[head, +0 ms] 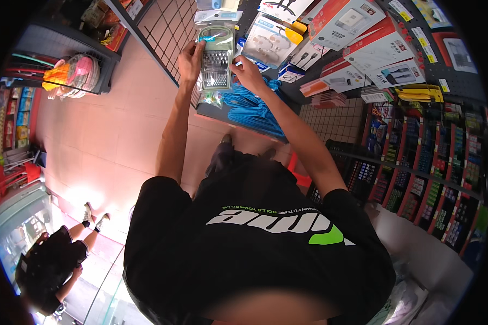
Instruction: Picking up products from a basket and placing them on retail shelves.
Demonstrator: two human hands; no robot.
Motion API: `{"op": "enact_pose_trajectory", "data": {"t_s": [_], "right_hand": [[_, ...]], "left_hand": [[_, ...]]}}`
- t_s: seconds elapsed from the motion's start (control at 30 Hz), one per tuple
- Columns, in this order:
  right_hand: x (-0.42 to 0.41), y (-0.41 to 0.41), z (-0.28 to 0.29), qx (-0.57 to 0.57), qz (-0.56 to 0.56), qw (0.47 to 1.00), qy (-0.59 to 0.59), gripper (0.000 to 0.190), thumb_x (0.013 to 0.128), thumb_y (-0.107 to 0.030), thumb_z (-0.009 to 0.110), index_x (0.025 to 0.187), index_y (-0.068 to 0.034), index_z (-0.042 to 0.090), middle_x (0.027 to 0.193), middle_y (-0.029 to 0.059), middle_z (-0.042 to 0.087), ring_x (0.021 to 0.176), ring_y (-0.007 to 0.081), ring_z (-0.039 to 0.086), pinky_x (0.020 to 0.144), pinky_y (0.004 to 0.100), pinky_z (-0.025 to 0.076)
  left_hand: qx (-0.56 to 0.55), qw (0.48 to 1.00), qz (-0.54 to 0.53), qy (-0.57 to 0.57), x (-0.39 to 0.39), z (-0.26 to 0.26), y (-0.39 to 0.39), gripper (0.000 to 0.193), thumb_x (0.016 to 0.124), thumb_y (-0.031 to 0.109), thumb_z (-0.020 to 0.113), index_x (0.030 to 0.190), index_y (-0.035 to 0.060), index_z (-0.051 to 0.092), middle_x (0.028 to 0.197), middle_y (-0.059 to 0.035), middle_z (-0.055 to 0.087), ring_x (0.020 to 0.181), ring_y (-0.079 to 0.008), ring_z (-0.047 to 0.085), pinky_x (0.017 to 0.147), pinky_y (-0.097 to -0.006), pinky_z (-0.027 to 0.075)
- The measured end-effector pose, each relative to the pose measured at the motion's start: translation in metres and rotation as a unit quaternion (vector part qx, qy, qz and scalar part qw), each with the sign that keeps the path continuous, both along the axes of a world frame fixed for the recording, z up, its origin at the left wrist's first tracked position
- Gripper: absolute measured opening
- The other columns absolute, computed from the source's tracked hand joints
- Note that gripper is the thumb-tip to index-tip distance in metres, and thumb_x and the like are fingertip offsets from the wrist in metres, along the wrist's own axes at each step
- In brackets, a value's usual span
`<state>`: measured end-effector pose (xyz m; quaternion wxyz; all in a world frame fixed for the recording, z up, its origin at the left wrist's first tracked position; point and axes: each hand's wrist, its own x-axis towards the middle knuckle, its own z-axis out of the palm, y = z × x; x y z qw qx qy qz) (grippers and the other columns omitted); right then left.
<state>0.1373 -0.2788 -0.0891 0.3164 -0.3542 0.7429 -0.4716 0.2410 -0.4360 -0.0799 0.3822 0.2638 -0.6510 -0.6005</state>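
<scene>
A green-framed kitchen grater (216, 61) in a clear plastic hang bag is upright in front of me, at the end of a shop display. My left hand (191, 61) grips the bag's left edge, thumb on its front. At the opposite edge, my right hand (247, 73) pinches the plastic between its fingers. The bag's white header (218, 16) has a hanging hole and bears writing. Below my right hand lies a pile of blue clothes hangers (254, 109) on the dark shelf. My fingertips behind the bag are hidden.
Boxed chargers (345, 24) and cables hang on a pegboard to the right. A black wire grid panel (166, 36) borders the display on the left. Small-goods racks (423, 162) stand at far right. Another person (53, 260) is at lower left on the tiled floor (97, 138).
</scene>
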Motion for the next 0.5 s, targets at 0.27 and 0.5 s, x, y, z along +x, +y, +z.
{"op": "enact_pose_trajectory", "data": {"t_s": [0.27, 0.5], "right_hand": [[0.006, -0.004, 0.007, -0.022, -0.05, 0.999, 0.006, 0.023, 0.089, -0.019, 0.057, 0.097, 0.001, 0.05, 0.08, 0.0144, 0.065, 0.055, 0.0201, 0.065, 0.047, 0.0305, 0.049], [-0.007, -0.027, -0.023, -0.003, -0.076, 0.997, -0.016, 0.023, 0.087, -0.019, 0.055, 0.098, 0.001, 0.051, 0.075, 0.0151, 0.065, 0.05, 0.0207, 0.064, 0.048, 0.0311, 0.049]], "left_hand": [[-0.033, 0.998, 0.017, -0.052, -0.006, 0.003, -0.002, 0.037, 0.089, 0.032, 0.059, 0.076, -0.0019, 0.057, 0.061, -0.0002, 0.049, 0.057, -0.0064, 0.039, 0.05, -0.0244, 0.033], [-0.058, 0.997, 0.042, -0.003, -0.028, -0.02, -0.017, 0.036, 0.089, 0.031, 0.058, 0.087, -0.0051, 0.058, 0.059, -0.0022, 0.049, 0.054, -0.0085, 0.04, 0.048, -0.026, 0.033]]}}
